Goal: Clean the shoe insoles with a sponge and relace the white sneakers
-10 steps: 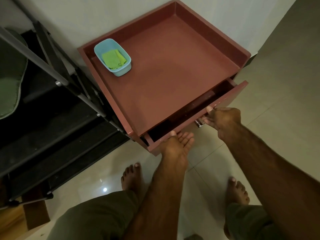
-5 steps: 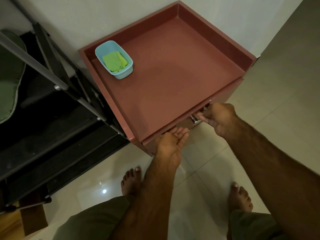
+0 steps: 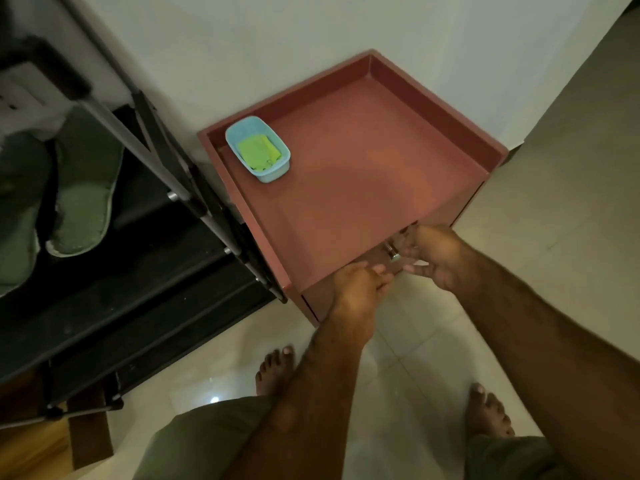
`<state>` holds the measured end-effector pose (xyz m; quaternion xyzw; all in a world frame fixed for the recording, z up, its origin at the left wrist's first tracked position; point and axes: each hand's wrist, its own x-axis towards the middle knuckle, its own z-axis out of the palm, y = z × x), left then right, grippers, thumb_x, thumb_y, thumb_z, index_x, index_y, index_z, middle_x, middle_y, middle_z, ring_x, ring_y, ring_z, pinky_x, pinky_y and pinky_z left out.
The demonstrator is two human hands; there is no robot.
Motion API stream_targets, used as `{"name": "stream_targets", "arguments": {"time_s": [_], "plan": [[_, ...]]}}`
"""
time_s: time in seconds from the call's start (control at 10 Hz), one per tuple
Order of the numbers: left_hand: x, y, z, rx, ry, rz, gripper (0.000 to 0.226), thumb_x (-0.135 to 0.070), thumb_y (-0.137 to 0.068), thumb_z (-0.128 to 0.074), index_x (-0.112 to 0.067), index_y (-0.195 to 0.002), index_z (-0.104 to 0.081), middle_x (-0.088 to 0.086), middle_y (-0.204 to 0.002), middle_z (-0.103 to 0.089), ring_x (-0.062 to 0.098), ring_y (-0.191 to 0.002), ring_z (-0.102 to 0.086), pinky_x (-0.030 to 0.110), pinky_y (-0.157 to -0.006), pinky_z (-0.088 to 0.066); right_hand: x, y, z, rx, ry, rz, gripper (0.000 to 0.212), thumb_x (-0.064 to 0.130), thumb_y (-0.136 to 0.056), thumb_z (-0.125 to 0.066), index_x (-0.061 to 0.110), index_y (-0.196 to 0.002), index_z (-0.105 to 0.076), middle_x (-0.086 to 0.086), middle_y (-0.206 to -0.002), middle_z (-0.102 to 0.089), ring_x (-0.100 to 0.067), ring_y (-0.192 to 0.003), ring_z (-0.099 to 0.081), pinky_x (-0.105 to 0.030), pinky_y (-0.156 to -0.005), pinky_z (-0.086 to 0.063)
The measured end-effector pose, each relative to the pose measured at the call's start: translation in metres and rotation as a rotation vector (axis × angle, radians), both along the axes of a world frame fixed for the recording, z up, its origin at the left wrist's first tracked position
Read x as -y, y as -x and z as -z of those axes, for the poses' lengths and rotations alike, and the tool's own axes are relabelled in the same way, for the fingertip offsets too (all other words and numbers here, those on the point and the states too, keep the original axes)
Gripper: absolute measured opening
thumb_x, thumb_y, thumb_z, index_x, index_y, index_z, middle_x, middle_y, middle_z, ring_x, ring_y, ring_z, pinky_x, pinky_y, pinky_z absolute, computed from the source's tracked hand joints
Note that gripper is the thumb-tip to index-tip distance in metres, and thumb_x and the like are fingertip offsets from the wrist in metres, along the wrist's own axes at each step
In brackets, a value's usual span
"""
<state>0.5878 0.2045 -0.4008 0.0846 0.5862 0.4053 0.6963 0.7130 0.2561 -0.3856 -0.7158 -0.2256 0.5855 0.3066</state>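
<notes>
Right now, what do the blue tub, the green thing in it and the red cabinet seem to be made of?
The blue tub looks like moulded plastic: smooth thin walls, rounded corners, slight sheen. The green thing is matt and soft-looking, a sponge or folded cloth; I cannot tell which. The red cabinet seems painted or laminated board: even colour, no grain, satin finish.
</notes>
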Motion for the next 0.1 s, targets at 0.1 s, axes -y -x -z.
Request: {"name": "stream_targets", "arguments": {"time_s": [0.1], "plan": [[0.0109, -0.0027, -0.0236, -0.105, -0.076, 0.085, 0.024, 0.009, -0.099, -0.051, -0.005, -0.118, -0.052, 0.012, -0.098, -0.063, 0.023, -0.085, -0.063, 0.031, -0.078, -0.056, 0.0189, 0.0069, -0.0282, 0.069, -0.061, -0.069, 0.016, 0.000, -0.094, -0.052, 0.011, -0.100, -0.063, -0.005, -0.091, -0.063, -0.015, -0.075, -0.059, -0.029, -0.064, -0.047]]}}
